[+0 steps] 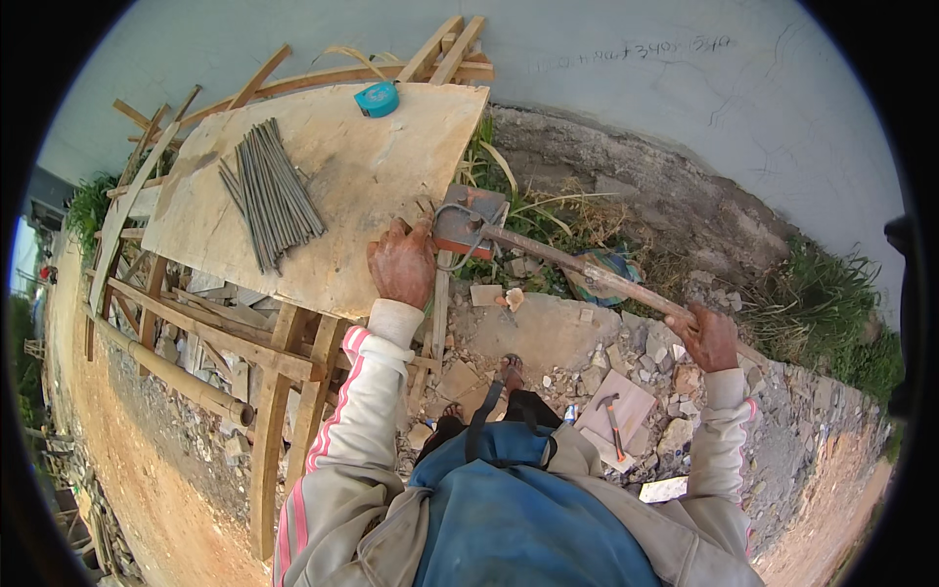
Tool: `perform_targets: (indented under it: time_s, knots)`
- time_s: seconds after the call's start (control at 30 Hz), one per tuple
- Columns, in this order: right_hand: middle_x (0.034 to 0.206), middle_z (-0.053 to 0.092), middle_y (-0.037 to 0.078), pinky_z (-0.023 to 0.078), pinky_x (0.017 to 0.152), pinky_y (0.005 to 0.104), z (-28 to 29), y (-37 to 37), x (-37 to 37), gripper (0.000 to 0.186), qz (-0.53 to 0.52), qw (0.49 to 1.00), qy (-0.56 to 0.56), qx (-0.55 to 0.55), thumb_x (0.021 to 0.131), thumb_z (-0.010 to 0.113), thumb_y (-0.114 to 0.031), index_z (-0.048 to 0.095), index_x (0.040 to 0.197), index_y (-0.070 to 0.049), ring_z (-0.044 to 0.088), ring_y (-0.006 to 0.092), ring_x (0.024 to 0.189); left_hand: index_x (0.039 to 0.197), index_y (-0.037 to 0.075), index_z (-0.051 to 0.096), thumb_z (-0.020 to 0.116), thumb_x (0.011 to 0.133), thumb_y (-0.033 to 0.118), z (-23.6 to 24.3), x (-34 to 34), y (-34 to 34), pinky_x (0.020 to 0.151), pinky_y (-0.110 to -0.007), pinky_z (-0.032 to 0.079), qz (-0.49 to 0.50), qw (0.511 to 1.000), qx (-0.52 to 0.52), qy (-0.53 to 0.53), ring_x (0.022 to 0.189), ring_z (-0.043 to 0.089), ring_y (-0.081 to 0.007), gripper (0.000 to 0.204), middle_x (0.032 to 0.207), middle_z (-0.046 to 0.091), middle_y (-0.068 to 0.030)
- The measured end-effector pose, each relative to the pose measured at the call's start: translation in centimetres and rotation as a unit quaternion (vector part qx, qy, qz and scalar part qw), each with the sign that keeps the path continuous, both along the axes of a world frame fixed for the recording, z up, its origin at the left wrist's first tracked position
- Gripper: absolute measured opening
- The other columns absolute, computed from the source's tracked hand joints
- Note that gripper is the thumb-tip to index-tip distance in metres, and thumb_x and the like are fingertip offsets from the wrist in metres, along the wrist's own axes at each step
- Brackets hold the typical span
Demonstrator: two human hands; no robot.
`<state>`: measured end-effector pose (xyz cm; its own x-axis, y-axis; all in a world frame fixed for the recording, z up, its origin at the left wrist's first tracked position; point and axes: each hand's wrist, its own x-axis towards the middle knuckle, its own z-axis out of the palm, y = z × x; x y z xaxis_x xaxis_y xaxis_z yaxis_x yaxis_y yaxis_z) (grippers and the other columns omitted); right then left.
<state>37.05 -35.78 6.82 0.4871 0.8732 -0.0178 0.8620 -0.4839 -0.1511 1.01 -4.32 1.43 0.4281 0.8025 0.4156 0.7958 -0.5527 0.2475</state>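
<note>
My right hand is wrapped round a long wooden handle. At its other end, the handle meets a heavy metal tool head with a reddish base and a bent metal loop, at the edge of the plywood board. My left hand rests on the board just left of this head, fingers curled in. Small dark stubs stick up by its fingertips; whatever it grips is hidden. To its left lies a bundle of ribbed steel rods, cut to short lengths.
A teal tape measure sits at the board's far edge. Rough timber legs and a bamboo pole are under and beside the board. A hammer lies on a tile among rubble. A grey wall rises behind.
</note>
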Motion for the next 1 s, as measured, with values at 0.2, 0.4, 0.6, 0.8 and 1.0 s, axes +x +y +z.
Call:
perform_targets:
  time_s: [0.2,0.4,0.6,0.8,1.0]
  knots:
    - [0.066,0.064,0.021,0.049,0.060,0.0496,0.6,-3.2,-9.1,0.061,-0.105,0.994,-0.018,-0.002,0.086,0.068,-0.063,0.070,0.089,-0.002,0.066,0.0421,0.066,0.114,0.018,0.073,0.064,0.088,0.018,0.0,-0.4,0.7,0.079,-0.048,0.048,-0.010,1.000,-0.003,0.004,0.086,0.069,-0.0322,0.027,0.092,0.065,-0.0125]
    - [0.065,0.064,0.021,0.050,0.059,0.0520,-0.5,-6.1,-24.2,0.056,-0.212,0.976,-0.038,0.015,0.092,0.064,-0.059,0.060,0.079,-0.004,0.066,0.0435,0.065,0.115,0.017,0.073,0.062,0.090,0.020,-0.6,-0.5,1.1,0.079,-0.048,0.050,-0.029,1.000,0.008,-0.003,0.087,0.069,-0.0332,0.028,0.093,0.067,-0.0129]
    - [0.061,0.060,0.013,0.050,0.052,0.0444,3.2,-8.0,-20.4,0.050,-0.116,0.983,0.145,-0.002,0.099,0.057,-0.054,0.058,0.097,-0.004,0.064,0.0317,0.056,0.105,0.015,0.074,0.062,0.090,0.020,-0.7,-0.4,1.9,0.084,-0.050,0.050,-0.038,0.999,-0.010,-0.005,0.090,0.072,-0.0332,0.019,0.096,0.068,-0.0115]
    - [0.058,0.047,-0.002,0.040,0.044,0.0256,6.5,-14.9,-17.6,0.054,-0.256,0.838,0.482,-0.021,0.099,0.055,-0.060,0.056,0.087,-0.008,0.045,0.0081,0.046,0.105,0.015,0.074,0.060,0.091,0.020,-0.6,-1.0,2.0,0.085,-0.050,0.051,-0.053,0.998,-0.027,-0.008,0.093,0.072,-0.0336,0.020,0.100,0.070,-0.0119]
    - [0.056,0.042,0.000,0.034,0.045,0.0322,5.1,-15.6,-25.4,0.059,-0.287,0.886,0.363,0.022,0.101,0.051,-0.060,0.054,0.077,-0.006,0.040,0.0107,0.047,0.109,0.014,0.073,0.058,0.093,0.020,-0.6,-0.7,1.9,0.088,-0.051,0.050,-0.055,0.997,-0.047,-0.004,0.095,0.072,-0.0329,0.023,0.108,0.068,-0.0129]
